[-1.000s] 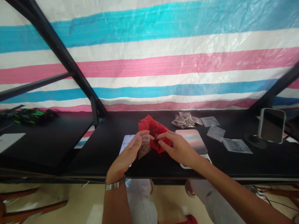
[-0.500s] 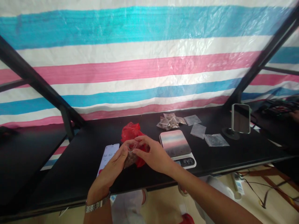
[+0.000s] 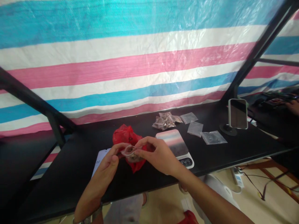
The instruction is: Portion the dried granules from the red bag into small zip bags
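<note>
A small clear plastic bag [image 3: 133,157] with small brownish contents is held up between my hands, its mouth parted at the top. My left hand [image 3: 107,163] has its fingertips on the left edge of the mouth, the thumb bent beside them. The right side of the rim is pinched between the thumb and fingers of my right hand [image 3: 157,153]. Directly behind the small bag lies a crumpled red plastic bag [image 3: 125,134], partly covered by my hands. To the right is a white kitchen scale [image 3: 174,143] with nothing on its plate.
Several filled small bags [image 3: 166,120] lie in a heap behind the scale. Flat clear bags [image 3: 213,137] are spread to their right, near a phone on a stand [image 3: 237,114]. Another phone [image 3: 99,160] lies by my left wrist. At far right a person's hand [image 3: 293,107] shows.
The small bag's mouth has been spread wider, and my left hand has shifted left with its thumb off the rim. The view has tilted and shifted slightly.
</note>
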